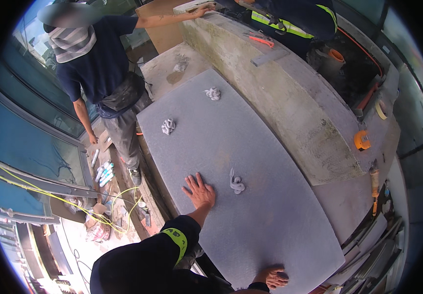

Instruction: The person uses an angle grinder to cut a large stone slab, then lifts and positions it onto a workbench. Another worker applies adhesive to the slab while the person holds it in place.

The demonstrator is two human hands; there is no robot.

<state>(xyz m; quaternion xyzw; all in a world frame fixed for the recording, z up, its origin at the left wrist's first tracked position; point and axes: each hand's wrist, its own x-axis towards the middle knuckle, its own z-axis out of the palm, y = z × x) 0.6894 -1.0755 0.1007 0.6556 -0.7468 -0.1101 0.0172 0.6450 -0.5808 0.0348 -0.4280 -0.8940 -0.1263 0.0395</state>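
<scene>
A large grey stone slab [275,210] lies in front of me, running away to the far left. My left hand [200,192] rests flat on it with the fingers spread, near the left edge. Close to the bottom of the view, my right hand [273,278] lies on the slab's near part, its fingers loosely bent and nothing visible in them. Three squeezed-out heaps of pale grey paste sit on the surface: one paste blob [237,185] just right of my left hand, another blob [169,127] farther left, and a third blob [213,93] near the far end.
A co-worker [106,68] stands at the far left; another person [295,19] is behind the curved concrete wall [260,93]. A tape measure [362,140] and a tape roll [380,110] lie right. Sealant tubes [104,174] and a yellow hose [116,226] are left, below the slab.
</scene>
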